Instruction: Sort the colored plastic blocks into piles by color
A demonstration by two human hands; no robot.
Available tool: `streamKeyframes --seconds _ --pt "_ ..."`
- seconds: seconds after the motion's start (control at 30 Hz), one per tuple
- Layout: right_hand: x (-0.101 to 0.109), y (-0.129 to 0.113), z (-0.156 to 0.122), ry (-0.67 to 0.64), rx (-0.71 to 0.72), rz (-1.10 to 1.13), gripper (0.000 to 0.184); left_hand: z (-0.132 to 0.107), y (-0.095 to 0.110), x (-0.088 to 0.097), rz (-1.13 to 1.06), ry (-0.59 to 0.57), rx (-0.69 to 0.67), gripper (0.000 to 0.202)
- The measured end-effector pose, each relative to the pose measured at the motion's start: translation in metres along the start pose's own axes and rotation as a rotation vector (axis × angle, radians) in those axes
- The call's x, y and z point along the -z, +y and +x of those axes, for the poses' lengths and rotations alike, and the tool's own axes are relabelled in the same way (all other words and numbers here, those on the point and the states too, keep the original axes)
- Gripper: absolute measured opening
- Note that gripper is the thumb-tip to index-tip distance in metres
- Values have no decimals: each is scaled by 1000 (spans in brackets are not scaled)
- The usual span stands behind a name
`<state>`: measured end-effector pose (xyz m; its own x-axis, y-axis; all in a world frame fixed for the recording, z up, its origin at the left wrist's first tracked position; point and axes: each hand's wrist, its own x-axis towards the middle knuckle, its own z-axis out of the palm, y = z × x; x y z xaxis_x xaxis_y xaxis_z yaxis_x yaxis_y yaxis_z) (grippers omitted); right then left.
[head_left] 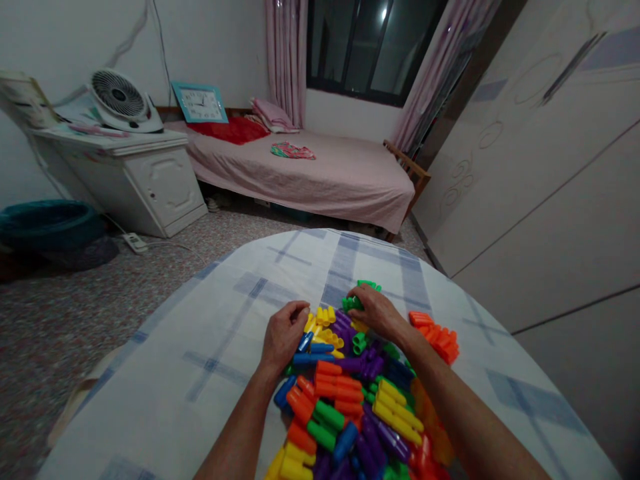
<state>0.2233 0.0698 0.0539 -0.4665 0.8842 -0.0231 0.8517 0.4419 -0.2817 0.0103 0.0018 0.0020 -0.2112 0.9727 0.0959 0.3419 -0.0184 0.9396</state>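
Observation:
A heap of plastic tube-shaped building pieces lies on the table, with purple pieces (370,363), orange pieces (337,387) and yellow pieces (397,410) among them. My left hand (285,335) is at the heap's left edge, its fingers curled together beside more yellow tubes and a blue tube (320,359). Whatever its fingertips may hold is hidden. At the far side of the heap, my right hand (377,310) has its fingers closed on a green tube piece (351,303). Another green piece (369,285) lies just beyond that hand.
The round table has a white and blue checked cloth (210,313). A separate orange cluster (437,335) lies right of my right forearm. Beyond stand a bed (340,180), a white cabinet (165,183) with a fan (123,100), a bin (50,223) and a wardrobe (540,200).

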Motion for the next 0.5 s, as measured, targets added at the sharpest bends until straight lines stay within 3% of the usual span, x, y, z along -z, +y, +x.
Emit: streamKeyframes --seconds 0.1,0.27,0.4,0.5 --pt "3 11 -2 111 9 125 21 0 0 -1 -16 4 -5 28" --pt "20 55 -4 300 -211 390 31 0 1 0 -33 4 7 27" --pt "18 85 -7 277 -366 494 34 0 2 0 -26 1 19 28" --pt "8 93 -11 270 -402 464 28 0 1 0 -15 3 5 28"
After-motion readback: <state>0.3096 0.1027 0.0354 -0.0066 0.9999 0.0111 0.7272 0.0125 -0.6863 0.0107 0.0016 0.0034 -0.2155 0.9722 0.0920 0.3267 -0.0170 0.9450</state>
